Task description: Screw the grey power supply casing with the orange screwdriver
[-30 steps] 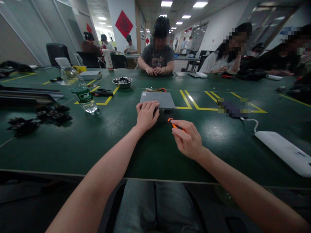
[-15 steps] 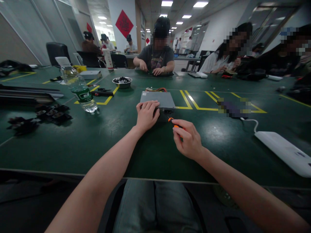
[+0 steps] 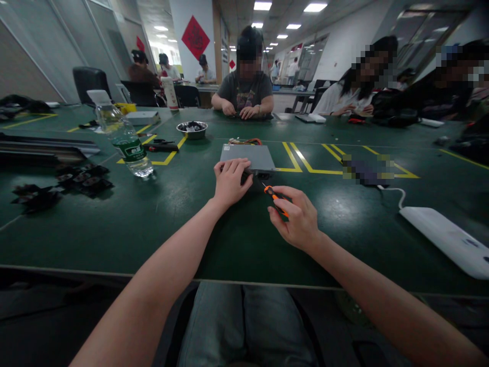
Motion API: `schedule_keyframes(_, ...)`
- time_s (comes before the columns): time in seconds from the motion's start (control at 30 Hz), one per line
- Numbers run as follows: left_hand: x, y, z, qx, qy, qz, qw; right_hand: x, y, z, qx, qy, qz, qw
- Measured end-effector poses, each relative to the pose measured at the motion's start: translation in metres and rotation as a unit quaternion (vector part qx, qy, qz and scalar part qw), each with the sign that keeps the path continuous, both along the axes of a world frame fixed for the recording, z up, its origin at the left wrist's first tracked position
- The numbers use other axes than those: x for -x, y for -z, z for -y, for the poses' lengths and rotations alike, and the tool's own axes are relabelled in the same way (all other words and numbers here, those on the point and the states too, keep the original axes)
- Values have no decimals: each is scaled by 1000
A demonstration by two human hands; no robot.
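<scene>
While left hand (image 3: 231, 184) drapes, loosely uncurled, over grey metal box (image 3: 255, 154), right hand (image 3: 297, 216) grips orange-black screwdriver (image 3: 269, 190). One of each

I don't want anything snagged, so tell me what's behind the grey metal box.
Coloured wires show just beyond the far edge of the grey metal box, with green table farther back. The box hides whatever lies low against its back, so any attachment there can't be seen.

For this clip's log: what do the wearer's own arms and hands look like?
The left hand and right hand are ungloved, with no ring visible. Both forearms are bare; no sleeve, watch or bracelet shows.
</scene>
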State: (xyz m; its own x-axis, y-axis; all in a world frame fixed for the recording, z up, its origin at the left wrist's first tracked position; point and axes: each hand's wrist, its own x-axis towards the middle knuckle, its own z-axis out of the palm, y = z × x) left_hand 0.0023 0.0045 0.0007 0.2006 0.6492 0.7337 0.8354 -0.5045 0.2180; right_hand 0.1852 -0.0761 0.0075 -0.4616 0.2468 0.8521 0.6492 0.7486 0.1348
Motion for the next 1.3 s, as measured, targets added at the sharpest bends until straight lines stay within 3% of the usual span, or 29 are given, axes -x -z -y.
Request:
schedule_keyframes(0.87,-4,-1,1,-3,-8,11,1000,0,-1,1,-35,-12,56,998)
schedule_keyframes(1.3,-3,0,0,0,-2,16,1000,-17,-4,5,-23,-34,6,999)
